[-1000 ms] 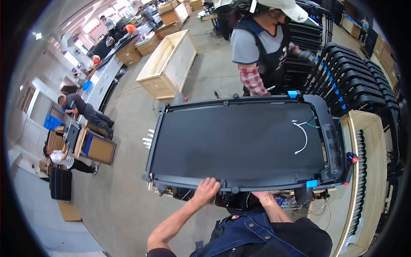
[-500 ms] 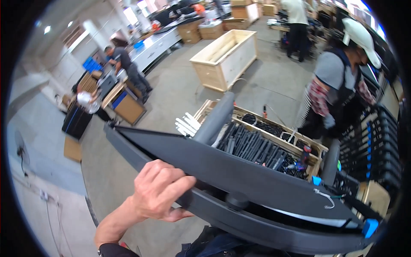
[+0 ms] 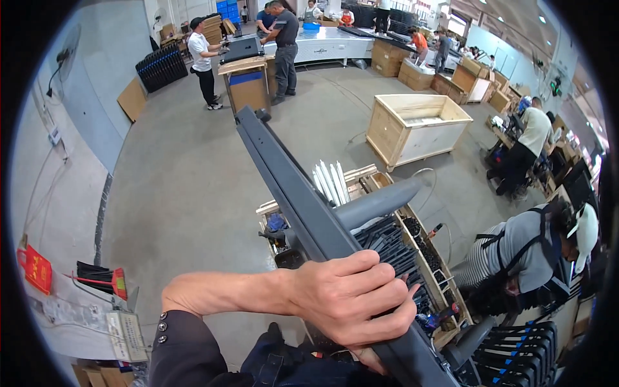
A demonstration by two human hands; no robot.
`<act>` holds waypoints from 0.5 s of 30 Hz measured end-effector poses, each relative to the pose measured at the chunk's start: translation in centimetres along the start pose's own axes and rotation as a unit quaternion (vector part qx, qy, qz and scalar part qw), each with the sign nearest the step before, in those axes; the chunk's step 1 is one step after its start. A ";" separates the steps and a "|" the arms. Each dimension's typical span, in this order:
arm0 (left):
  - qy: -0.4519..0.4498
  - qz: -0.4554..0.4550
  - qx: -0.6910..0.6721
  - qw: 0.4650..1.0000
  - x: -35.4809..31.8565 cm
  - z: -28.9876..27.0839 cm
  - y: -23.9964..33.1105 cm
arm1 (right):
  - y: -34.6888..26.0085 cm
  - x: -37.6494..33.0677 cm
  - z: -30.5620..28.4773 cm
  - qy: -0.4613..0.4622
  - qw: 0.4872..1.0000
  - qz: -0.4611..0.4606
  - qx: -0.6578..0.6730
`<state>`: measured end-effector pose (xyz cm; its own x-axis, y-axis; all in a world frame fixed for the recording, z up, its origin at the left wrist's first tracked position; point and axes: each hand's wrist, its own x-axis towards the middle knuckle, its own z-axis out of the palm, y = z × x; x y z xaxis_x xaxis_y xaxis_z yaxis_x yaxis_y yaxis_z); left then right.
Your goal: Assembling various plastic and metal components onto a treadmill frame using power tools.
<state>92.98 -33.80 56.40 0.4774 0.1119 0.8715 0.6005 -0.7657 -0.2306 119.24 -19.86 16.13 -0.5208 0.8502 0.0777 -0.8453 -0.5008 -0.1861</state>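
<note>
My left hand is wrapped over the near half of a long dark grey frame, which looks like a treadmill deck. The frame stands on edge and slants from the lower right up to the far left. Its near end runs off the lower edge. Grey foam-covered tubes show beside and beneath it. Just beyond my hand, a wooden crate holds black bars and small parts. My right hand is out of view.
A co-worker in a white cap bends at the right, near a row of black frames. An open wooden box stands farther off. Two people work at a bench beyond the frame's far end. A red-edged broom leans at the left.
The dark frame has turned more upright and its far end now points farther ahead. My left hand has shifted right with its grip kept. The view has swung toward the right.
</note>
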 end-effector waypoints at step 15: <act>0.163 -0.081 0.088 0.979 -14.6 -24.7 -12.4 | 19.2 8.7 4.2 0.028 0.971 0.100 -0.215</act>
<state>62.73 -41.53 57.21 0.1535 -0.0079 0.9881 0.7663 -0.6304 -0.1241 98.02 -22.77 17.38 -0.6519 0.7564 -0.0533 -0.5939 -0.5530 -0.5843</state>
